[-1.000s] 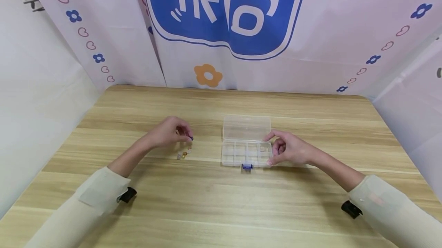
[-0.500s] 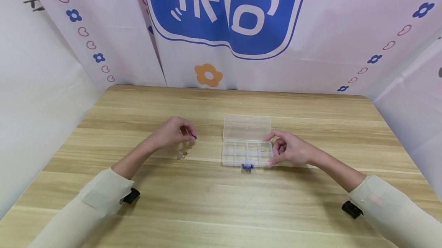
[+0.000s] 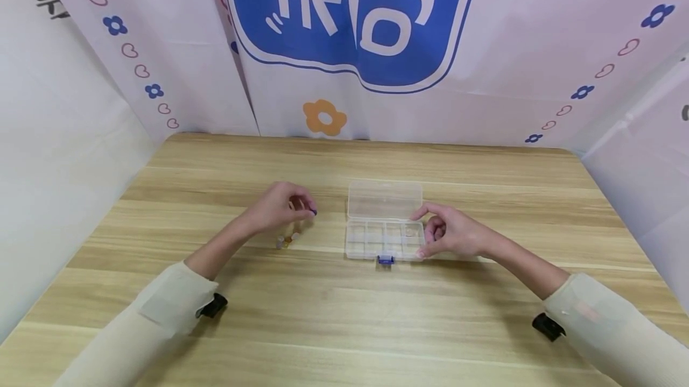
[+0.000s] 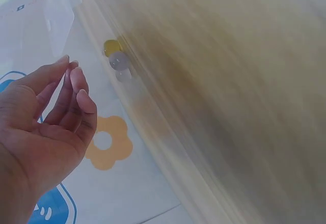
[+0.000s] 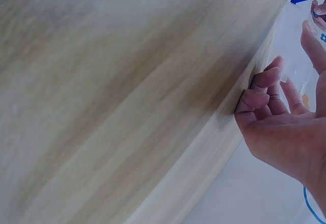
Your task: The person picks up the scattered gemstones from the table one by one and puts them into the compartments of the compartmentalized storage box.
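My left hand (image 3: 281, 206) pinches a small dark blue bead (image 3: 313, 212) between thumb and fingertips, above the table left of the box. In the left wrist view the fingertips of that hand (image 4: 48, 99) meet, and the bead is hidden. A clear plastic compartment box (image 3: 375, 249) lies with its lid (image 3: 384, 200) folded back. My right hand (image 3: 454, 232) grips the box's right end, thumb at the front corner and index finger by the lid. A small clear piece (image 3: 410, 232) shows in the back right compartment. Beneath the left hand are several amber and clear beads (image 3: 287, 240).
The box's blue latch (image 3: 385, 260) sticks out at its front. All this is on a wood-grain table (image 3: 334, 321), with a printed cloth (image 3: 441, 112) hanging behind the far edge. White cloth (image 3: 59, 118) closes off the left side.
My left hand has moved right, toward the box, carrying the blue bead away from the loose beads. The right hand and the box have stayed in place.
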The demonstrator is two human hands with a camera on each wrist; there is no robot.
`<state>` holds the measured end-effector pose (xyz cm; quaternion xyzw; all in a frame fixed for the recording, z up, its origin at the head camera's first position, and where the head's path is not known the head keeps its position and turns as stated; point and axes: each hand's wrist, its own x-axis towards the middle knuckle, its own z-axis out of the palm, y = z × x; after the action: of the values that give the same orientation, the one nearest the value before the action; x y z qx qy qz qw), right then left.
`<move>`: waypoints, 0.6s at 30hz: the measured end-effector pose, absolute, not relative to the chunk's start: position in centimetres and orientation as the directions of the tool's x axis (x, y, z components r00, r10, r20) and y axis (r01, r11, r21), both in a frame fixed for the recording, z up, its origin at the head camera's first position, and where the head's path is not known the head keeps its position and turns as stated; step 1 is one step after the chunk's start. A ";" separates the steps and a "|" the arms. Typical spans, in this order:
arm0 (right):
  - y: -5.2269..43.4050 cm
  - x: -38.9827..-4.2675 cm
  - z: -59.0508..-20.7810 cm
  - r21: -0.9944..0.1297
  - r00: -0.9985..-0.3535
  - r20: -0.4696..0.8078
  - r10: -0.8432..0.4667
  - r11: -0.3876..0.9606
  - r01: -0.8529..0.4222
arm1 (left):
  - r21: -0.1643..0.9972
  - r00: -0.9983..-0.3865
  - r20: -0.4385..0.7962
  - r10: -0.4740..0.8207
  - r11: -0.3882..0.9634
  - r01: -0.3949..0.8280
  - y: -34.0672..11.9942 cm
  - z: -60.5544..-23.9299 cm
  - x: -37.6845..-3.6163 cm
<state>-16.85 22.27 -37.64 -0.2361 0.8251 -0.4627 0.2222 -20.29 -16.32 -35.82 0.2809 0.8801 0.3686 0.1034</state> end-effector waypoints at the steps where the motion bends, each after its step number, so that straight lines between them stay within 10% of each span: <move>1: 22.3 -16.9 -37.7 -0.868 -0.790 -0.148 -0.595 0.461 -0.185 | 0.708 -0.822 0.024 0.569 0.571 0.416 -16.2 -35.8 -20.3; 18: 22.4 -16.9 -37.7 -0.870 -0.787 -0.148 -0.599 0.458 -0.185 | 0.788 -0.829 0.012 0.560 0.505 0.352 -14.5 -35.4 -20.2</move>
<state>-16.94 22.36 -37.75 -0.2377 0.8241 -0.4632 0.2234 -20.24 -14.52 -35.44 0.2656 0.8586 0.4208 0.1233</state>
